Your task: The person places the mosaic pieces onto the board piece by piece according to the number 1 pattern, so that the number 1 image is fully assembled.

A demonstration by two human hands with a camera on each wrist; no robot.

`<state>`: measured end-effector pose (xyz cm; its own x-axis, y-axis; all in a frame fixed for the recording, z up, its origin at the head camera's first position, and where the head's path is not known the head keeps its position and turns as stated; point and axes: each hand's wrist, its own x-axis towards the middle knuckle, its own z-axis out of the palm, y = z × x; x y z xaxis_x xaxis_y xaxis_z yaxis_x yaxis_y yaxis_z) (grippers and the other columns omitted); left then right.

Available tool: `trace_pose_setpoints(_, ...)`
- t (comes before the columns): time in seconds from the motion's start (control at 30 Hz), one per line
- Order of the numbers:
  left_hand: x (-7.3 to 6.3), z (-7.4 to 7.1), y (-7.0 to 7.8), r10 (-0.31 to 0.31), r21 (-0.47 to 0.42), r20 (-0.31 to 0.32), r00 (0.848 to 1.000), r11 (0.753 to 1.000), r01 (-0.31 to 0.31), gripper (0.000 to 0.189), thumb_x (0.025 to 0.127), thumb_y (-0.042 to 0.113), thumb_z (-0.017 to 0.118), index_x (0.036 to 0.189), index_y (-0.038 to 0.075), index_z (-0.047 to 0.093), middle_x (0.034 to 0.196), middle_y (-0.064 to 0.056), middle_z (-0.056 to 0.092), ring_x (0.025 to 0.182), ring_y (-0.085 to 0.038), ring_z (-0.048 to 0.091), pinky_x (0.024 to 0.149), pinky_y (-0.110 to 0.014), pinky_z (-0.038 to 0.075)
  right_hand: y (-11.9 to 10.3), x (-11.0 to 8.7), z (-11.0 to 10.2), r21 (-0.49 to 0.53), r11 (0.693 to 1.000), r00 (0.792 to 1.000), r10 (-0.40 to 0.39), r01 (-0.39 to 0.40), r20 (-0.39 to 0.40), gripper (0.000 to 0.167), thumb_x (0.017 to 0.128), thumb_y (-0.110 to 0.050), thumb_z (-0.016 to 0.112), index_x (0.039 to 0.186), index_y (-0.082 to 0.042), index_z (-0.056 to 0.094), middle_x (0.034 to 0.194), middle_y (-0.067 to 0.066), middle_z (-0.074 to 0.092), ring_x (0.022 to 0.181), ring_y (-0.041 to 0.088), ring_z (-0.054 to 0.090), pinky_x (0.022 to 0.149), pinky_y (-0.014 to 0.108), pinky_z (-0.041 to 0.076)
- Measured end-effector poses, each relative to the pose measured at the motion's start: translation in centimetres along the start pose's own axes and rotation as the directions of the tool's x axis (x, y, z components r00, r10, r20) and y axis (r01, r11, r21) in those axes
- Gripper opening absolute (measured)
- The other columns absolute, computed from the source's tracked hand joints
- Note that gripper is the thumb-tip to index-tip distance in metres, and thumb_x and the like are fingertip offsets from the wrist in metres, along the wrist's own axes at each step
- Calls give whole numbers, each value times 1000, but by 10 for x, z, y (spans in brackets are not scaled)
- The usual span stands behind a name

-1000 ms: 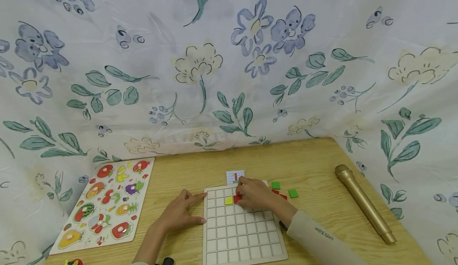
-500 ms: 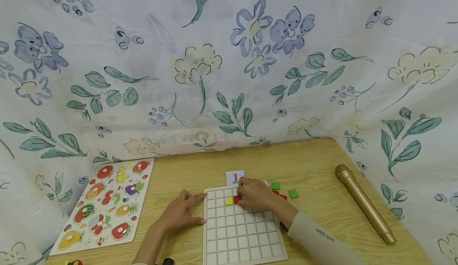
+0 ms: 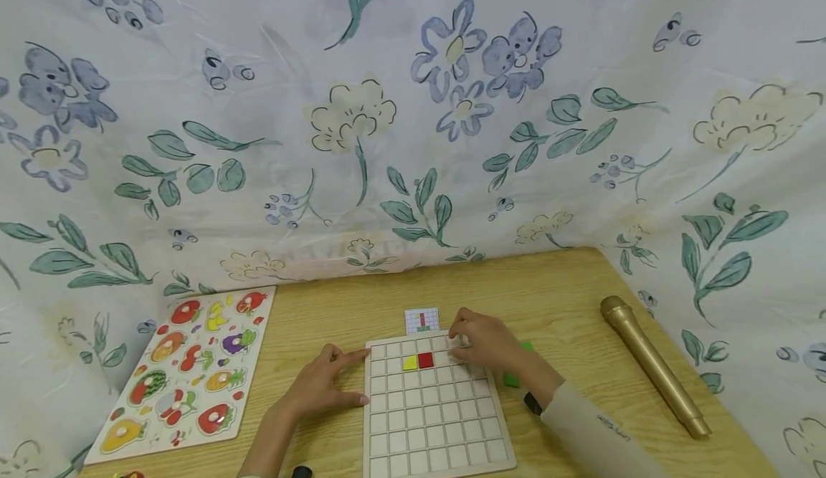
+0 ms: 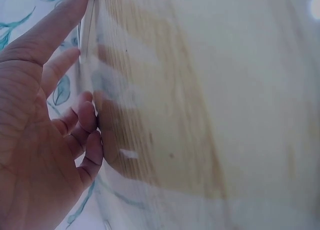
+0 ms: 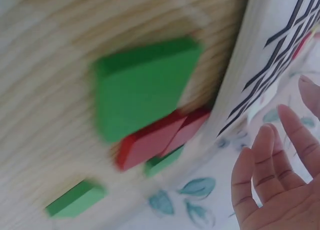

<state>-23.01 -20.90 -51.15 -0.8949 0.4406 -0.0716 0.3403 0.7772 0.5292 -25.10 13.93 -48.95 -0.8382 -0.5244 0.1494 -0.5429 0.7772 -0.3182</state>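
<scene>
A wooden grid board [image 3: 416,421] lies on the table, holding a yellow piece [image 3: 410,362] and a red square tile [image 3: 426,360] side by side in its second row. My left hand [image 3: 323,385] touches the board's left edge with straight index finger and thumb. Over the upper right of the board hovers my right hand [image 3: 487,342], its fingers loosely bent and holding nothing in the right wrist view. Below that hand, beside the board, lie a large-looking green tile [image 5: 145,92], red tiles [image 5: 152,140] and other green pieces [image 5: 75,200].
A small printed card [image 3: 421,320] with a coloured grid pattern lies at the board's far edge. To the left is a fruit puzzle board [image 3: 200,395]. A gold microphone [image 3: 654,367] lies at the right. Floral cloth [image 3: 413,105] hangs behind the table.
My right hand has let go of the red tile and moved right, leaving the tile in view next to the yellow piece. My left hand stays at the board's edge.
</scene>
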Motion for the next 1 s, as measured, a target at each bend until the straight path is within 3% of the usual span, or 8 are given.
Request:
trace_pose_setpoints(0.23, -1, -2, 1, -7, 0, 1, 1000, 1000, 7, 84, 71, 58, 82, 145, 30, 53, 101, -2, 41, 72, -13, 35, 62, -27, 31, 23, -15, -12, 29, 998, 998, 57, -56, -17, 22, 87, -25, 77, 103, -10, 74, 103, -1, 57, 83, 14, 62, 66, 26, 49)
trace_pose_setpoints(0.47, -1, -4, 1, -8, -1, -13, 1000, 1000, 8, 83, 71, 57, 82, 144, 31, 53, 100, -2, 41, 71, -12, 35, 62, -27, 31, 38, -28, -15, 35, 998, 998, 44, -42, -42, 19, 87, -21, 76, 102, -9, 75, 101, 2, 59, 85, 18, 64, 71, 30, 53)
trace_pose_setpoints(0.7, 0, -2, 1, -6, -13, -2, 1000, 1000, 5, 83, 71, 56, 83, 144, 31, 53, 99, -2, 40, 71, -13, 34, 62, -27, 30, 43, -38, -15, -7, 997, 995, 81, -81, -54, 17, 85, -21, 78, 98, -10, 75, 98, 1, 59, 75, 10, 57, 61, 24, 46)
trace_pose_setpoints(1.0, 1, 0, 1, -23, -14, -1, 1000, 1000, 23, 83, 70, 55, 84, 143, 32, 54, 100, -1, 39, 71, -13, 34, 62, -27, 29, 46, -51, -17, -4, 994, 993, 112, -112, -47, 19, 85, -21, 78, 99, -9, 75, 98, -1, 57, 75, 7, 54, 64, 24, 47)
